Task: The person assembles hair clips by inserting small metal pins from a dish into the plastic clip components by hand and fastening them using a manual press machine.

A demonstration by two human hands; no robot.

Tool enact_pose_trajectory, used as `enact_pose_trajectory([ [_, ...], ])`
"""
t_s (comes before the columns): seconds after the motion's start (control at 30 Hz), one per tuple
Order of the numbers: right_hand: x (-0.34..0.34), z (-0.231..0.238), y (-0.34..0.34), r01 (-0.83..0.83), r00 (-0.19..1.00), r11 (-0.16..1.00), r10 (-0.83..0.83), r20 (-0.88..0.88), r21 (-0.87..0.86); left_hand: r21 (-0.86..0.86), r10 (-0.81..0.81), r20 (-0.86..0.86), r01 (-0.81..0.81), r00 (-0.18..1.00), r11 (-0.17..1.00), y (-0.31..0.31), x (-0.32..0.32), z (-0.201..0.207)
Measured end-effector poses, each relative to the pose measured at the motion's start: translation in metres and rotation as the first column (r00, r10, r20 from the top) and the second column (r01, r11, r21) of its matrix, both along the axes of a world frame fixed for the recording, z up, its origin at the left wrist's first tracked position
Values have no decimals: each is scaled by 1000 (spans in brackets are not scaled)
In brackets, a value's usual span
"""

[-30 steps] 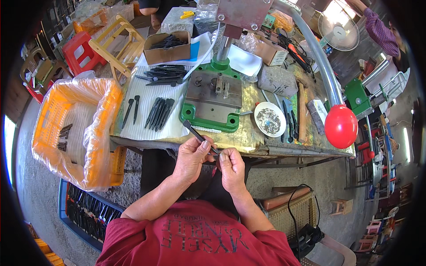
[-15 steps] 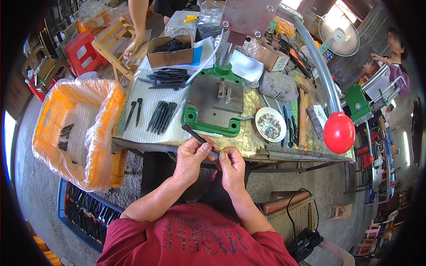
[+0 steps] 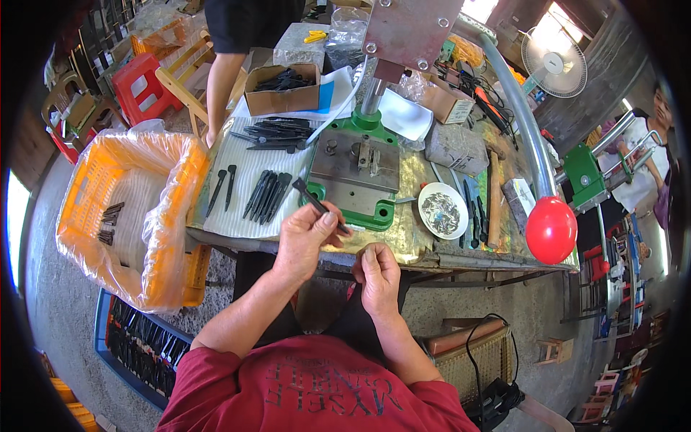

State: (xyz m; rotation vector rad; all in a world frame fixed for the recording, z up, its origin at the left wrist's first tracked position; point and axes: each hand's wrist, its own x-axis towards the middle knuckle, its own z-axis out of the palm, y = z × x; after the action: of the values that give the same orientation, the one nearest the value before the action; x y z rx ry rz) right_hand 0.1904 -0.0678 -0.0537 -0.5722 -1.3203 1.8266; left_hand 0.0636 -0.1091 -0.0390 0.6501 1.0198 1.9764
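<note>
My left hand [image 3: 304, 241] is closed around a slim black stick-shaped part with a wider head [image 3: 311, 196], held tilted above the table's front edge. To its right, my right hand [image 3: 377, 277] has thumb and fingers pinched together. Whatever may be between those fingertips cannot be made out. Beyond both hands stands a green hand press [image 3: 374, 218] with a steel plate. Similar black parts [image 3: 266, 196] lie in a row on a white ribbed sheet [image 3: 236, 164], with a looser pile [image 3: 272, 132] behind them. A white bowl [image 3: 434, 189] of small metal pieces is right of the press.
A cardboard box [image 3: 299, 99] of black parts sits behind the pile. At left is a plastic-lined yellow crate [image 3: 191, 162]. A hammer [image 3: 494, 198] lies right of the bowl. The press lever's red ball [image 3: 551, 230] overhangs the right side. Another person's arm [image 3: 222, 90] reaches down at far left.
My hands have come apart: the left has carried the black part away from the right fingertips, which held its lower end. The other person's arm has replaced a leg at far left.
</note>
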Motion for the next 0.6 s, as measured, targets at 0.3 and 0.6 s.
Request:
enact_pose_trajectory([
  [0.3, 14, -6, -3, -33, 999, 999, 33, -42, 7, -74, 84, -529, -144, 844, 987, 75, -65, 39],
  [0.6, 22, -9, -3, -13, 999, 1000, 14, -29, 12, -185, 8, -705, -195, 709, 963, 111, -79, 38],
])
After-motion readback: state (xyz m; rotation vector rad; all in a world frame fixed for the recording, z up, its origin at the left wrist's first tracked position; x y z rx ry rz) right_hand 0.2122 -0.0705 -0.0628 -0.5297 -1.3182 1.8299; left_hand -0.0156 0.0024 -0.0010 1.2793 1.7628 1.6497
